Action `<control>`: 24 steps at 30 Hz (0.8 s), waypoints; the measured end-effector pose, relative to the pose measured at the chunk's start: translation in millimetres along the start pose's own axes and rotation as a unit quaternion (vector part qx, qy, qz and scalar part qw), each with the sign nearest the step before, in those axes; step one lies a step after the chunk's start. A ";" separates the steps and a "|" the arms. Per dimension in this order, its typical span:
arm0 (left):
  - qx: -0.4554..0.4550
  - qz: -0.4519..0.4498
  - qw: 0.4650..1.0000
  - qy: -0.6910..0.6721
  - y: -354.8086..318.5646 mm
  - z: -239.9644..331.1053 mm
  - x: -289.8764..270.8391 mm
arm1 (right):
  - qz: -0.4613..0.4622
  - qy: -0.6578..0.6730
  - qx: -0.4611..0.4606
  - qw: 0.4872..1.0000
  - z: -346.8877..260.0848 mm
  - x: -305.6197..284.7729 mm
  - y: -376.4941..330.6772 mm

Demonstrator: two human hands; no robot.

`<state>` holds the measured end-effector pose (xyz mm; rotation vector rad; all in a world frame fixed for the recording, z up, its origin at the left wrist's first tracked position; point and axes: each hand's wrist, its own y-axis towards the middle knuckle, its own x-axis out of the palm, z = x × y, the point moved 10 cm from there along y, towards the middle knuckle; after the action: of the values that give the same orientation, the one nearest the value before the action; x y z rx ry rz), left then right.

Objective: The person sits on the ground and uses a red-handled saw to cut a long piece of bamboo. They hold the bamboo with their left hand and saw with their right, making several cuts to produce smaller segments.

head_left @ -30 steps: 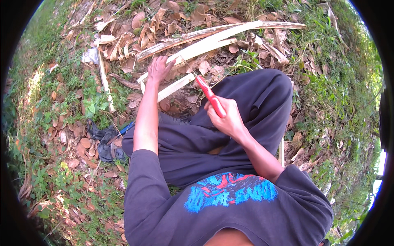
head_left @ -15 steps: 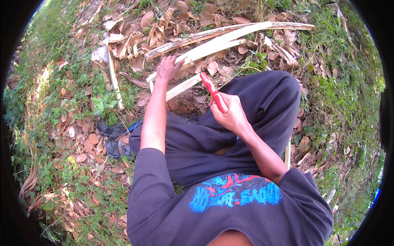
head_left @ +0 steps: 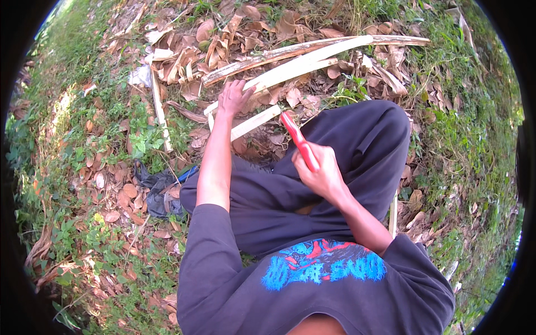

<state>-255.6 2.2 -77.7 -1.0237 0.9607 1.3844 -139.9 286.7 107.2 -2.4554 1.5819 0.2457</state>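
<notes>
My left hand (head_left: 234, 99) reaches forward with its fingers curled over the near end of a pale wooden strip (head_left: 304, 62), which lies slanting on the dry leaves. My right hand (head_left: 319, 170) is closed around a long red handle (head_left: 295, 131) of a tool above my bent leg. The handle's far end is close to the tip of a short pale wooden piece (head_left: 255, 123); the tool's working part cannot be made out. Behind the pale strip lies a longer stick with brown bark (head_left: 268, 58).
I sit cross-legged in dark trousers (head_left: 357, 139) on ground of brown leaves and green plants. Left of my arm stand a narrow pale stick (head_left: 159, 111) and a crumpled dark plastic bag (head_left: 159, 190). A white scrap (head_left: 139, 76) lies farther out.
The whole view has shifted slightly. Both hands and the wood appear a little farther right and lower. The red-handled tool stays in my right hand, and my left hand stays on the strip.
</notes>
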 end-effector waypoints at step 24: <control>-0.023 0.022 0.999 -0.017 -5.3 -6.9 3.9 | -0.027 0.012 0.110 0.994 22.3 -2.2 -3.1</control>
<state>-250.0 -2.9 -83.5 -1.0147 0.9347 1.4614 -138.5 295.7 86.5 -2.3347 1.4642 0.0324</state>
